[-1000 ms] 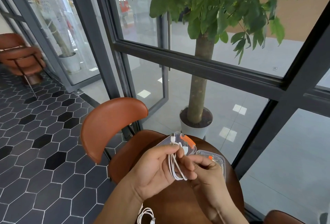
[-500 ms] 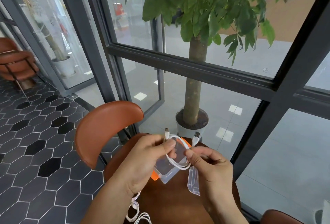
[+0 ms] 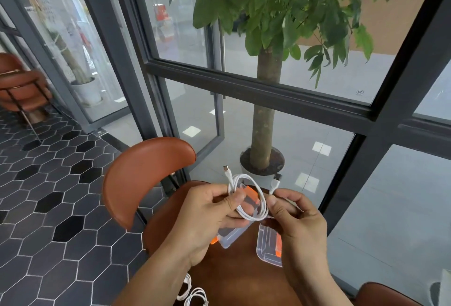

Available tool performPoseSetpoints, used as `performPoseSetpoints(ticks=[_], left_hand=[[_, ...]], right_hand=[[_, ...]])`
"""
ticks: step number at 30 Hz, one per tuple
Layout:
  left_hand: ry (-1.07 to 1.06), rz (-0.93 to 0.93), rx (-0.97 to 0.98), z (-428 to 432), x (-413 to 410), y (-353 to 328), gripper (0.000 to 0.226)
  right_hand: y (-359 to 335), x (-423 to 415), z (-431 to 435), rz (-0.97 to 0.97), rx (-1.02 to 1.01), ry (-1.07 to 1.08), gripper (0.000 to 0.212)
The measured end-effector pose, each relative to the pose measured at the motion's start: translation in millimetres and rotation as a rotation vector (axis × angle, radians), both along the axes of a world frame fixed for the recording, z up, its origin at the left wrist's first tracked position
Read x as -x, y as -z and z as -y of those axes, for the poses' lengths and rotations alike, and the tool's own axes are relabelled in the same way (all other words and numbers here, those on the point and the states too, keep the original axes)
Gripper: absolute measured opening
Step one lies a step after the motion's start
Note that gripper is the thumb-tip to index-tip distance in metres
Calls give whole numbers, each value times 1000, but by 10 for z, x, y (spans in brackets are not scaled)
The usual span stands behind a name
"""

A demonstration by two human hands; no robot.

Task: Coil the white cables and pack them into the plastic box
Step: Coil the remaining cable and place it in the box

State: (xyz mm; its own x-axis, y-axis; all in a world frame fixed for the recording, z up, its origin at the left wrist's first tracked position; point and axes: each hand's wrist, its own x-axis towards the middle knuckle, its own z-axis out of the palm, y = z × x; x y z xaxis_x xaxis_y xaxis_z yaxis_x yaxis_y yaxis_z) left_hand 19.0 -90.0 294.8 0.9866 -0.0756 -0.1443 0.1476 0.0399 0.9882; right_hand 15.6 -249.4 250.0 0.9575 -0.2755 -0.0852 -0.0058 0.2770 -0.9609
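Observation:
A white cable [image 3: 253, 196] is looped into a small coil in the air above the round brown table [image 3: 234, 271]. My left hand [image 3: 207, 215] pinches the coil's left side, one plug sticking up. My right hand [image 3: 292, 213] pinches the right side just below the other plug. Beneath the hands lies the clear plastic box [image 3: 231, 236] with orange clips, partly hidden by my left hand. Its clear lid [image 3: 269, 247] lies to the right, partly under my right hand.
More white cables [image 3: 192, 293] lie on the table's near edge by my left forearm. A brown chair [image 3: 144, 174] stands left of the table. A potted tree [image 3: 264, 115] and dark window frames stand behind. Another chair back [image 3: 388, 293] shows at bottom right.
The tight cable bundle held between both hands has opened into a round loop with both plugs pointing up. The view has tilted down, showing more of the table, box and lid.

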Motion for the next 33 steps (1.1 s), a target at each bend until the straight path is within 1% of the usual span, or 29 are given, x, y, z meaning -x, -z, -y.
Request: performPoseSetpoints(ticks=[2,4,5,8,9,12,16,18,22,24,25,27,28,29,31,33], left_hand=[[-20,1,21,5,-6,9,18],[-11,9,23,10,-7,9,15],[1,8,23,13,-8,7,15],[34,-32,57,24,-9,-15,16],[47,-50,59,24,-12,-20,16],[58,-101,-2,5,-23,-4,16],[73,-165,-74,-33,-22,40,16],[72,-175,-115,-45,-27,56,16],[43,-147,-231,-57,-38,113,15],[34,-137,-262,-66,-32,147,15],[31,-132,-275,-70,-30,165,15],[31,-118,-293,-67,-30,189,15],[29,-110,-296,-62,-31,200,15],[20,-102,-298,-56,-32,205,15],[-9,-89,-303,-51,-40,210,15],[-38,-93,-279,-40,-44,214,14]], right_hand=[[11,15,0,-31,-52,5,9],[25,6,19,-76,-43,-50,10],[46,-19,48,-101,-34,-115,11],[63,-101,110,-168,-66,-436,16],[82,-124,122,-165,-60,-507,18],[123,-166,153,-106,-30,-551,28],[168,-183,186,-66,-73,-614,21],[210,-184,175,-51,-97,-611,20],[273,-140,171,-83,-222,-523,34],[247,-91,174,-57,-240,-509,35],[241,-81,171,-15,-191,-503,37],[210,-74,151,115,62,-465,38],[204,-72,124,175,186,-440,33],[223,-72,97,208,268,-405,26],[262,-79,50,219,305,-297,24],[272,-47,32,231,249,-190,26]])
